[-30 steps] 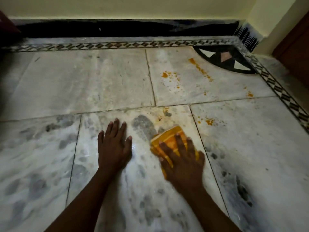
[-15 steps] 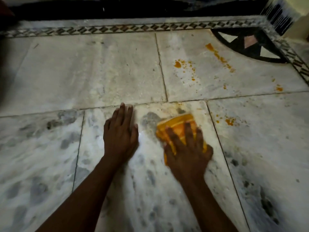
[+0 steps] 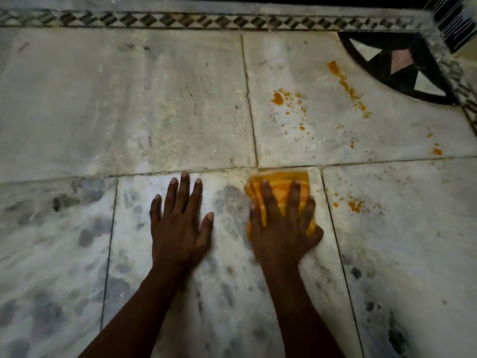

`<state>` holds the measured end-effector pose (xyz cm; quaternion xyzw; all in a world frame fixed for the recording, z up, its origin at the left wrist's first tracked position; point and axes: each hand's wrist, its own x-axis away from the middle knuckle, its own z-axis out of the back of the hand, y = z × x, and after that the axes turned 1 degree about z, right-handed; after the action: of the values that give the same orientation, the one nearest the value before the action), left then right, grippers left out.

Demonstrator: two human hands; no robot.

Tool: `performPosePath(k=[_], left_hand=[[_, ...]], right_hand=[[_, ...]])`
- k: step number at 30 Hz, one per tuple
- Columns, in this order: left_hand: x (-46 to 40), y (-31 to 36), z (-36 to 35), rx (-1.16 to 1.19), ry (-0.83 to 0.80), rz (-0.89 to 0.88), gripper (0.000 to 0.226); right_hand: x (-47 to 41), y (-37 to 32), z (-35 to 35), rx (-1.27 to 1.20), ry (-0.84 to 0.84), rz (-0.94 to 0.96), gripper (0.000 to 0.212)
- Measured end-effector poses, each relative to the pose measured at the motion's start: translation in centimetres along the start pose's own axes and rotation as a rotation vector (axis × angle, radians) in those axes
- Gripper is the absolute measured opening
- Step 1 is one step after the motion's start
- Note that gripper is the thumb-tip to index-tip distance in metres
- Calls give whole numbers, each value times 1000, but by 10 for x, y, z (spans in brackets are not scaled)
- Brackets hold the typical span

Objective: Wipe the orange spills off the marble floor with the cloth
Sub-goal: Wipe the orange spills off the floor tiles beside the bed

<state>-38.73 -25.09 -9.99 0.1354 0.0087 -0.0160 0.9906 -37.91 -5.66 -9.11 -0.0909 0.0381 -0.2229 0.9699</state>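
The right hand (image 3: 282,228) lies flat on the cloth (image 3: 280,188), fingers spread wide and pressing it down on the floor (image 3: 129,104); it does not grip the cloth, only covers it; the cloth is orange-yellow and folded, and its far edge touches the joint line between two slabs; its near part is hidden under the palm; the left hand (image 3: 180,223) rests flat on the bare marble just beside, palm down, fingers stretched and a little apart, holding nothing; both hands are on the same slab, close but not touching

Orange spills are on the slabs beyond and to the right; one blot with small drops (image 3: 278,98) is on the far slab, beyond the cloth and apart from it; a long streak (image 3: 347,86) runs diagonally near the black inlay (image 3: 402,71) in the far right corner; some small spots (image 3: 436,150) are near the right edge; another small patch (image 3: 355,204) lies on the slab to the right of the cloth, across the joint line; a patterned border (image 3: 180,20) of dark diamonds runs along the far side of the floor; the near slabs have grey mottled marks
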Motion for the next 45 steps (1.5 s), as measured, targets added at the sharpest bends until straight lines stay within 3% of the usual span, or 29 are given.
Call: performPosePath(k=[4,7,10,13,17,20,23,25,28,32,34,36,39,42,45], left_hand=[[-5,2,4,-2,-20,24,74],[-5,6,7,5,-33,2,74],[-8,6,8,0,-40,22,73],[-8,4,13,-2,-40,16,73],[-1,3,9,-6,-36,13,73],[0,2,7,13,-6,-6,73],[-3,3,9,57,-14,-36,74],[-2,3,9,72,-2,-13,74],[3,-1,9,93,7,-28,75],[15,-1,2,58,-2,-146,77],[15,4,-2,68,-7,-166,78],[19,6,-3,63,-16,-162,82],[55,14,-7,32,-22,-113,81],[108,38,-14,41,7,-34,73],[148,54,-24,21,24,-5,72]], right_hand=[[-28,-42,-9,-28,-92,-106,62],[8,-28,9,48,-155,64,61],[73,28,30,84,-214,245,63],[66,74,35,93,-157,143,60],[-6,44,15,23,-69,-62,55],[-21,22,4,30,-157,125,58],[32,48,21,92,-224,424,60],[65,86,33,80,-309,488,62],[75,151,50,108,-456,232,62],[33,146,42,-20,-319,-151,60],[22,114,31,-42,-268,-123,60],[43,98,23,-13,-191,110,57],[110,129,28,-32,-138,409,53],[129,183,44,-7,-166,288,53],[101,193,48,-8,-166,95,53]])
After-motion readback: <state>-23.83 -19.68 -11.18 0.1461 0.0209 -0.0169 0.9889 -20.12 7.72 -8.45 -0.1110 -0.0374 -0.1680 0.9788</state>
